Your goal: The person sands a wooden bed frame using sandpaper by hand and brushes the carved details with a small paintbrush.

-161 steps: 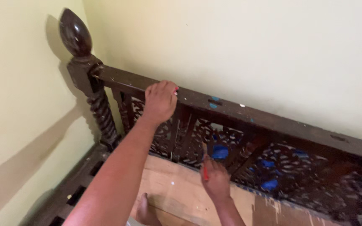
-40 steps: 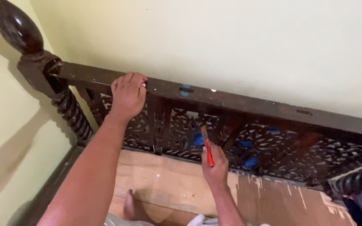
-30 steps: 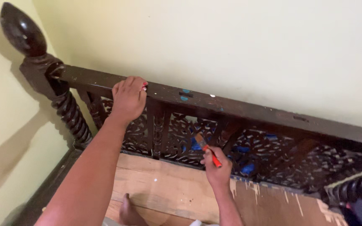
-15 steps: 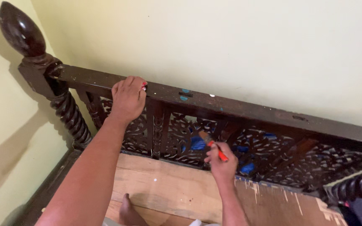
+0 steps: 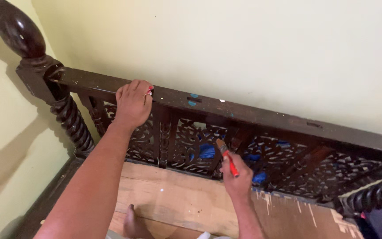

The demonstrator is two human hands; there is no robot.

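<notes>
Gripping a small paintbrush with a red handle (image 5: pixel 229 159), the right hand (image 5: pixel 237 179) holds its bristles against the dark carved fretwork panel (image 5: pixel 191 144) of a wooden bed frame. The left hand (image 5: pixel 133 104) clasps the top rail (image 5: pixel 253 113), with a small red object (image 5: pixel 149 90) tucked between its fingers. A twisted corner post (image 5: pixel 69 119) with an egg-shaped finial (image 5: pixel 18 28) stands at left, plywood boards (image 5: pixel 177 199) lie below, and a pale wall (image 5: pixel 244 48) rises behind.

I saw a small red-handled paintbrush (image 5: pixel 228 157) tilted with its bristles toward eleven o'clock, touching the dark, glossy carved fretwork panel (image 5: pixel 191 144) beneath the top rail (image 5: pixel 244 113).
</notes>
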